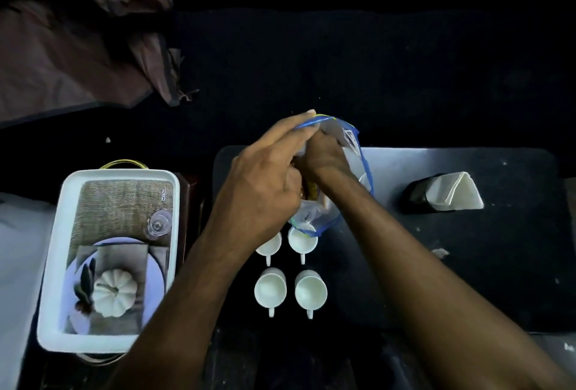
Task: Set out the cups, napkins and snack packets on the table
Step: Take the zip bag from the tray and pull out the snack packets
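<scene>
Both hands meet over the dark table [467,265] at a snack packet [352,143], a clear bag with a blue edge. My left hand [265,180] pinches its top rim. My right hand [324,159] grips the packet from inside or behind its opening; what it holds within is hidden. Below the packet stand several white cups in two rows: two near ones [270,290] [310,290] in full view, two far ones [303,238] [269,246] partly covered by the packet and my left wrist. White napkins [455,190] sit in a black holder at the right.
A white tray [54,252] with a printed picture of a pumpkin and plate lies at the left, off the table. Brown cloth [71,40] is bunched at the top left. The surroundings beyond the table are dark.
</scene>
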